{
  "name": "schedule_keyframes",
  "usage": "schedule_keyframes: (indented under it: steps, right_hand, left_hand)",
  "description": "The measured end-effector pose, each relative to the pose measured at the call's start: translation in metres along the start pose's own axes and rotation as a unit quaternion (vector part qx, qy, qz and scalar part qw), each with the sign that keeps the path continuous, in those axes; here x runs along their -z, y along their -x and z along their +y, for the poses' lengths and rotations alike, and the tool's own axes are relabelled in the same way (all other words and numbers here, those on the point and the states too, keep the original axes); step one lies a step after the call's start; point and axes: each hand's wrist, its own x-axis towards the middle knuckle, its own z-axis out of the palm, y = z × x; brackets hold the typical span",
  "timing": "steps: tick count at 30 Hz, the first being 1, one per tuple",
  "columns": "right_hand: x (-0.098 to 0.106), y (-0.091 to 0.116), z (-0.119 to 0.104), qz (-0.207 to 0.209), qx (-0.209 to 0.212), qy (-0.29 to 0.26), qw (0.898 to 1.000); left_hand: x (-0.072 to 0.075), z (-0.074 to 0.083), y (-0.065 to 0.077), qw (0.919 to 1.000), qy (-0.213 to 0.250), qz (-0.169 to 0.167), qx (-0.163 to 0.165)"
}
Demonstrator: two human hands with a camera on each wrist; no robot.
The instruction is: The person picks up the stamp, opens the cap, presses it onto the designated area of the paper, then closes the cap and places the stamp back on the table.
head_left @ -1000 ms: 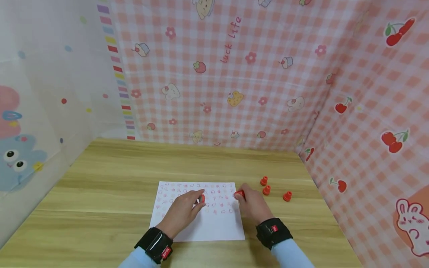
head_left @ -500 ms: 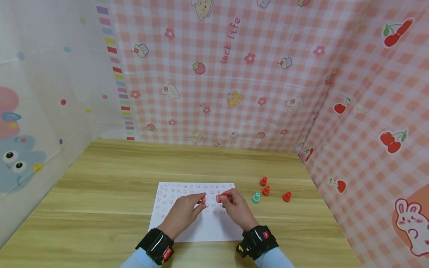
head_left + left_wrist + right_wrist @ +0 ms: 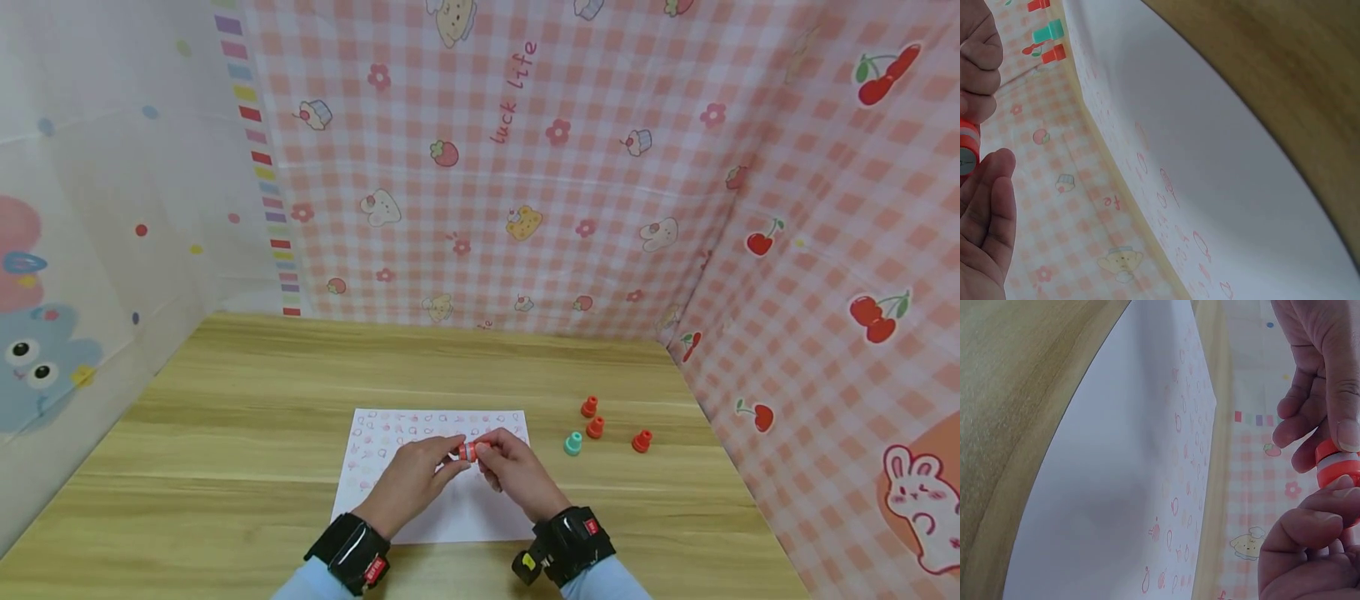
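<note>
Above the printed paper, both hands meet on a small red toy stamp (image 3: 470, 452). My left hand (image 3: 408, 479) pinches its cap between thumb and fingers. My right hand (image 3: 517, 475) grips the handle end with curled fingers. In the left wrist view a pale band and a grey round end face show on the stamp (image 3: 967, 140). The right wrist view has the left thumb pressed on the stamp (image 3: 1338, 464), where a thin dark line shows beside the pale band. The white paper (image 3: 457, 521) carries rows of small red and pink prints over its far part.
Right of the paper stand a teal stamp (image 3: 573, 443) and three red ones: a far one (image 3: 589, 407), a nearer one (image 3: 595, 428) and a rightmost one (image 3: 642, 442). Patterned cloth (image 3: 480, 183) rises behind the wooden table (image 3: 247, 467).
My right hand has moved left from the paper's right edge with the stamp, bringing it against the cap in the left hand. The teal stamp has come into view. My left hand barely moved.
</note>
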Motion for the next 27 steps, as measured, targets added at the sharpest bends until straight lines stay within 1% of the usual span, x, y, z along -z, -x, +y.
schedule_keyframes:
  steps: [3, 5, 10, 18, 22, 27]
  right_hand:
    - [-0.0011, 0.0006, -0.0004, -0.009, 0.007, -0.006, 1.000]
    - [-0.0011, 0.0008, -0.0005, -0.014, 0.006, -0.010, 1.000]
    - [-0.0007, 0.0000, -0.0009, -0.027, -0.017, -0.035, 0.999]
    - [-0.0060, -0.0015, -0.0054, -0.032, -0.045, -0.075, 0.996]
    - [-0.0072, -0.0015, -0.0062, -0.031, -0.051, -0.079, 0.995]
    - [-0.0065, -0.0025, -0.0052, -0.024, -0.040, -0.058, 0.997]
  left_hand:
    - [-0.0009, -0.0002, 0.0008, 1.0000, 0.004, 0.001, -0.008]
    - [-0.0010, 0.0004, 0.0011, 0.9999, 0.008, -0.005, -0.011]
    - [-0.0002, 0.0026, 0.0011, 0.9997, 0.020, -0.015, -0.004]
    - [-0.0011, 0.0018, 0.0010, 0.9992, 0.039, 0.007, 0.006]
    - [-0.0006, 0.0001, 0.0005, 0.9996, 0.028, 0.002, 0.007]
    - [0.0003, -0.0007, -0.0014, 0.9999, 0.004, -0.015, 0.005]
